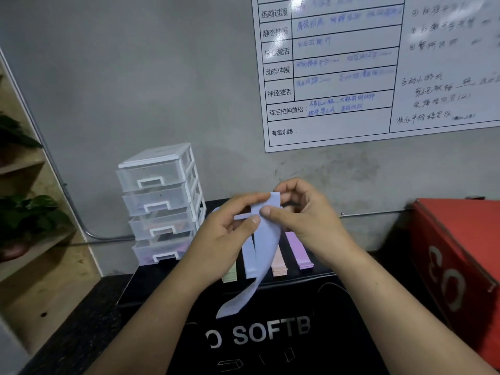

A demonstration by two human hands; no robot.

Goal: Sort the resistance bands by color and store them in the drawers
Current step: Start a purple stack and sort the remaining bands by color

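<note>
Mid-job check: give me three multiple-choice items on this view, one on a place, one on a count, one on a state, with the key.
1. Where does the drawer unit stand against the left hand and the right hand?
A left of both; B right of both; C between them.
2. How many drawers does it have?
A two; B four; C six.
3. The blue band is:
A pinched by both hands; B lying flat; C inside a drawer.

Key:
1 A, it stands at the wall to the left of both hands.
2 B, four are stacked one above another.
3 A, thumbs and fingers of both hands pinch its top and its end hangs down.
</note>
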